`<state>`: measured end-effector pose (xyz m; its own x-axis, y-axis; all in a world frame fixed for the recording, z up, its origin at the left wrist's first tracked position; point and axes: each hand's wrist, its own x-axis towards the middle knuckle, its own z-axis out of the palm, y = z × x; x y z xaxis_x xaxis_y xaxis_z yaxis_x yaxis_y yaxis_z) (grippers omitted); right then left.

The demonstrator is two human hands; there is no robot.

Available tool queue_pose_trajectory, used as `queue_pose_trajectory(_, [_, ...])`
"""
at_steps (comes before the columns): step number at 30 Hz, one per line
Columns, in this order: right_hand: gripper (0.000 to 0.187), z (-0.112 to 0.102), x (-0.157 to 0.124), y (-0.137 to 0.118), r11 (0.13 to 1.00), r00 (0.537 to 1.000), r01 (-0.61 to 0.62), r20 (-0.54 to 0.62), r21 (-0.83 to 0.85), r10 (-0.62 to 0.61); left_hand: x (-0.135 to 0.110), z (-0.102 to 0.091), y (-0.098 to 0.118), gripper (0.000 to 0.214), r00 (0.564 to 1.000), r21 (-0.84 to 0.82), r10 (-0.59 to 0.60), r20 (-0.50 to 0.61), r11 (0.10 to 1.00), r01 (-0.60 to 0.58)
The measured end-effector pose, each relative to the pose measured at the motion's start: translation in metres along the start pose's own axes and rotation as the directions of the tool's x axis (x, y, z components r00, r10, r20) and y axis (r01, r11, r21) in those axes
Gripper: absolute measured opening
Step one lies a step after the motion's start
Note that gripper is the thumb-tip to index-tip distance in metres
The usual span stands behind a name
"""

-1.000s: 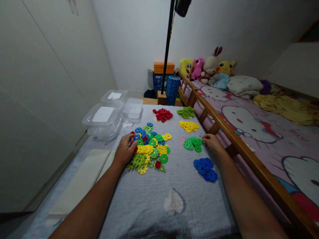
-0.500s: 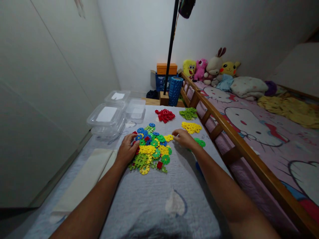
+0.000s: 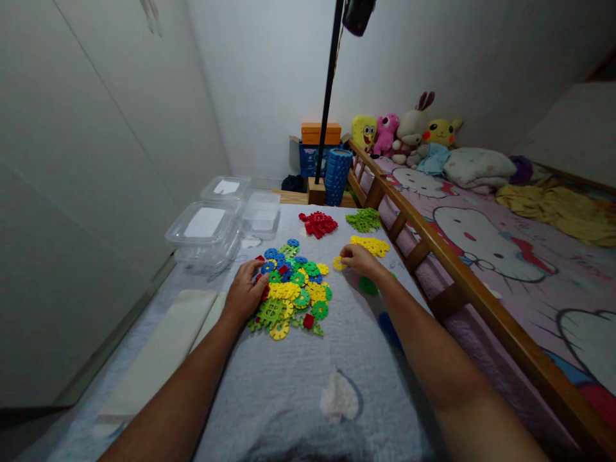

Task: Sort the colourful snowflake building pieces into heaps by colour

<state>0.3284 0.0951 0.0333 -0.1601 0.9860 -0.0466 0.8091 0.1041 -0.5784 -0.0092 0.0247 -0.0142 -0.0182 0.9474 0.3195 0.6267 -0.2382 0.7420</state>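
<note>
A mixed heap of flat plastic building pieces (image 3: 283, 290) in yellow, green, blue and red lies in the middle of the cloth-covered surface. My left hand (image 3: 244, 292) rests against the heap's left side, its fingers curved and apart, the thumb by some red pieces. Right of the heap, my right hand (image 3: 362, 260) pinches a yellow notched disc (image 3: 339, 264). Just beyond that hand is a group of yellow pieces (image 3: 373, 245). Green discs (image 3: 368, 285) and blue pieces (image 3: 389, 327) are partly hidden under my right forearm.
Red pieces (image 3: 318, 224) and light green pieces (image 3: 363, 220) form separate groups at the back. Clear lidded boxes (image 3: 205, 224) stand at the left, with folded cream cloth (image 3: 163, 350) nearer me. A wooden bed rail (image 3: 436, 276) borders the right side.
My right hand has moved a little right and away from the heap, carrying a yellow disc off its edge. My left hand stays in place.
</note>
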Motion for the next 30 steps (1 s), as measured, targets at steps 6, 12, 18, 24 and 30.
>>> queue_pose_trajectory(6, [0.009,-0.045,0.012,0.049,0.971,0.945,-0.175,-0.249,0.163,0.212,0.000,0.000,0.000,0.038,1.000,0.002,0.012,-0.005,1.000,-0.012])
queue_pose_trajectory(12, [0.010,-0.047,0.027,0.068,0.951,0.886,-0.260,-0.348,0.170,0.305,0.000,-0.001,-0.001,0.038,1.000,0.011,0.018,-0.007,1.000,-0.018])
queue_pose_trajectory(18, [0.011,-0.042,0.033,0.069,0.952,0.857,-0.302,-0.423,0.046,0.292,-0.001,-0.001,0.000,0.038,1.000,0.004,0.011,-0.014,1.000,-0.010])
queue_pose_trajectory(24, [0.014,-0.041,0.025,0.068,0.927,0.848,-0.364,-0.444,-0.089,0.291,0.000,0.000,-0.002,0.038,1.000,0.003,0.009,-0.004,1.000,-0.009])
queue_pose_trajectory(30, [0.014,-0.036,0.015,0.061,0.928,0.864,-0.344,-0.433,-0.140,0.255,-0.001,0.000,-0.003,0.038,1.000,0.007,0.010,0.001,1.000,-0.010])
